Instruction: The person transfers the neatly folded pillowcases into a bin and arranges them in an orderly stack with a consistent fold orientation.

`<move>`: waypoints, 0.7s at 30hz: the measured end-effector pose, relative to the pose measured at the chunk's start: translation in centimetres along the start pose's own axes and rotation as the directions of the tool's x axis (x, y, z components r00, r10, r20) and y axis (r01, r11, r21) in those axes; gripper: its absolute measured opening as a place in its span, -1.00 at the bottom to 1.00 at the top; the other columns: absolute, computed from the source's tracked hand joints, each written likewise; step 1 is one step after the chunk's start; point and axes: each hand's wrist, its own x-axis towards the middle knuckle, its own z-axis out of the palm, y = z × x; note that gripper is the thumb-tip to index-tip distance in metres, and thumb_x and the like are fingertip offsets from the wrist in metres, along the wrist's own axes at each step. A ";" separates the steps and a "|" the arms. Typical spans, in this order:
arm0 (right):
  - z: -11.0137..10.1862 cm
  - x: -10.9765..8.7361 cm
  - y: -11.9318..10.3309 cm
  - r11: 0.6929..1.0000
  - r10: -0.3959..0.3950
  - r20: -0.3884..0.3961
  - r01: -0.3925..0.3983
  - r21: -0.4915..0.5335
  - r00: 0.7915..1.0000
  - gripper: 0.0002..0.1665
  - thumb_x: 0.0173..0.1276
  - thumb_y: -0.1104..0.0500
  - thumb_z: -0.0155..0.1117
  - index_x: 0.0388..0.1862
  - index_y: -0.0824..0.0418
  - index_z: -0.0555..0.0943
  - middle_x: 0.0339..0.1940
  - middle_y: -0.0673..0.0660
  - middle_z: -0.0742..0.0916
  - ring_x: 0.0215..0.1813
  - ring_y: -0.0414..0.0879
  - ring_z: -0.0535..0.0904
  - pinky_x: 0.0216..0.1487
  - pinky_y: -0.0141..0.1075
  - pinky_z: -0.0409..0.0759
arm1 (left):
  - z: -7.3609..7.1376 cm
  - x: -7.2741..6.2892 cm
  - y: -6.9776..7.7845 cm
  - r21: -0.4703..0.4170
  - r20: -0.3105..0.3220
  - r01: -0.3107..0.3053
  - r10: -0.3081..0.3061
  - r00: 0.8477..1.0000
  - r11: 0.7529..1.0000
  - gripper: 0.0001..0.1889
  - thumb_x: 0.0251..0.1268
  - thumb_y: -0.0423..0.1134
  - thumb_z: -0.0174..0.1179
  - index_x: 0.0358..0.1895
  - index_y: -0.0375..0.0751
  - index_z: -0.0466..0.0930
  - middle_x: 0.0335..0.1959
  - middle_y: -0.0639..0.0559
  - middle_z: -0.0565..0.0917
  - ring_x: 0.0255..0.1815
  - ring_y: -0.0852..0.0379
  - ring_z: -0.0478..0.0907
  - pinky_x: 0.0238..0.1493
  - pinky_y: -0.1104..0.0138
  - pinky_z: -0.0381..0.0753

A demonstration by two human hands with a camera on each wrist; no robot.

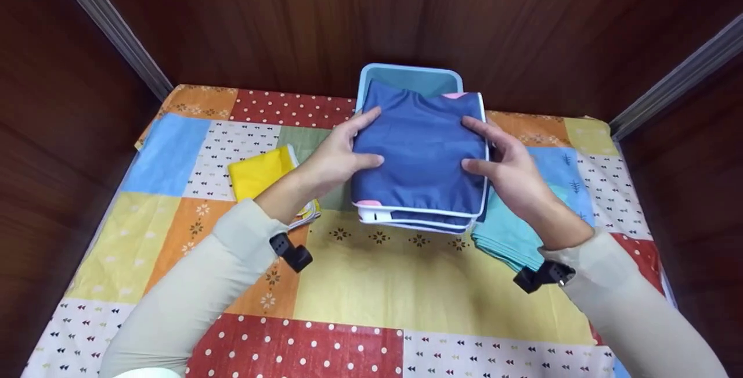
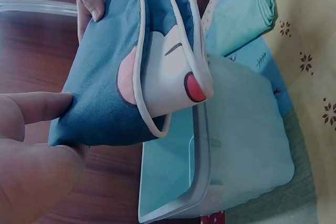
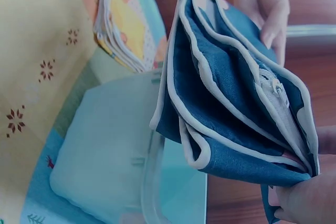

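A folded blue cloth [image 1: 421, 146] with white piping is held up between both hands, overlapping the light-blue plastic bin [image 1: 413, 79] in the head view. My left hand [image 1: 339, 157] grips its left edge, thumb and a finger showing on the upper face. On the opposite edge, my right hand [image 1: 506, 160] holds it the same way. Pink, white and red printed patches show on the cloth [image 2: 100, 82] in the left wrist view. The right wrist view looks into its loose, piped layers [image 3: 226, 87]. The fingers under the cloth are hidden in the head view.
A folded yellow cloth [image 1: 258, 172] lies left of the bin, and a folded teal cloth [image 1: 508, 227] lies to the right, partly under my right forearm. A patchwork tablecloth [image 1: 360, 279] covers the table. Dark wooden panels [image 1: 325, 24] stand behind and on both sides.
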 end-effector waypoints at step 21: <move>-1.4 4.4 -2.5 0.998 -0.032 -0.039 0.030 -0.047 0.999 -0.24 0.44 0.46 0.12 0.58 0.12 0.33 0.70 0.06 0.09 0.62 -0.03 0.08 0.59 -0.14 0.12 | -1.5 4.9 2.8 0.019 -0.088 0.059 -0.057 0.994 0.998 -0.21 0.29 -0.70 0.10 0.59 -0.27 0.15 0.66 -0.05 0.04 0.57 0.08 0.15 0.46 0.29 0.32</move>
